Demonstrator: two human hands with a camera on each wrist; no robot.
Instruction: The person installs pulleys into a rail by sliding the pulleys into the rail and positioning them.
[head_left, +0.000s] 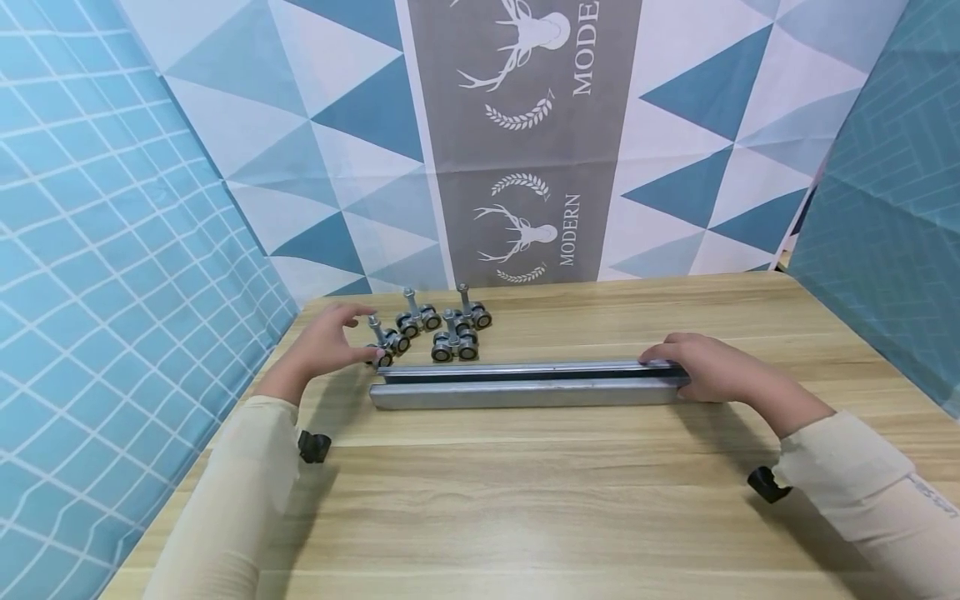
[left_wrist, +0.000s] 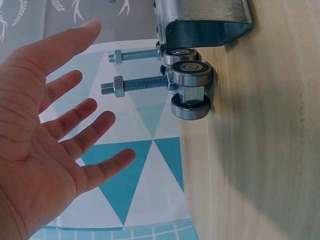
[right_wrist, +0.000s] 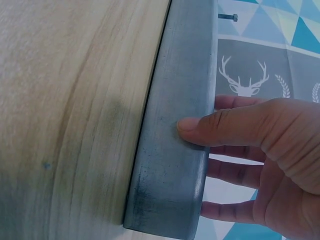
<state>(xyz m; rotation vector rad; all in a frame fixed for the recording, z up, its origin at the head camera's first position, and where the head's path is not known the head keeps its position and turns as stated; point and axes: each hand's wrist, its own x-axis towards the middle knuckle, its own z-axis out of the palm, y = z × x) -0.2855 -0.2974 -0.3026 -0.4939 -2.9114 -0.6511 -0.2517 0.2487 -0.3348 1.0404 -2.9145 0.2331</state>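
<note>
A long grey metal channel track (head_left: pixel 525 395), slotted along its top, lies across the table. Its right end is in my right hand (head_left: pixel 712 367), thumb on the near wall and fingers over the far side; the right wrist view shows the thumb pressed on the metal track (right_wrist: pixel 175 100). My left hand (head_left: pixel 326 337) hovers beside the track's left end, fingers spread. Nearest to it is a roller trolley (head_left: pixel 386 337) with an upright bolt. In the left wrist view a gap separates the fingers from that trolley's threaded bolt and nut (left_wrist: pixel 135 85). The track's open end (left_wrist: pixel 207 32) shows there too.
Behind the track several more roller trolleys stand with bolts up, among them a front one (head_left: pixel 454 340) and a back left one (head_left: pixel 417 317). Patterned cloth (head_left: pixel 525 150) hangs along the table's back edge. A blue gridded sheet (head_left: pixel 112 250) borders the left side.
</note>
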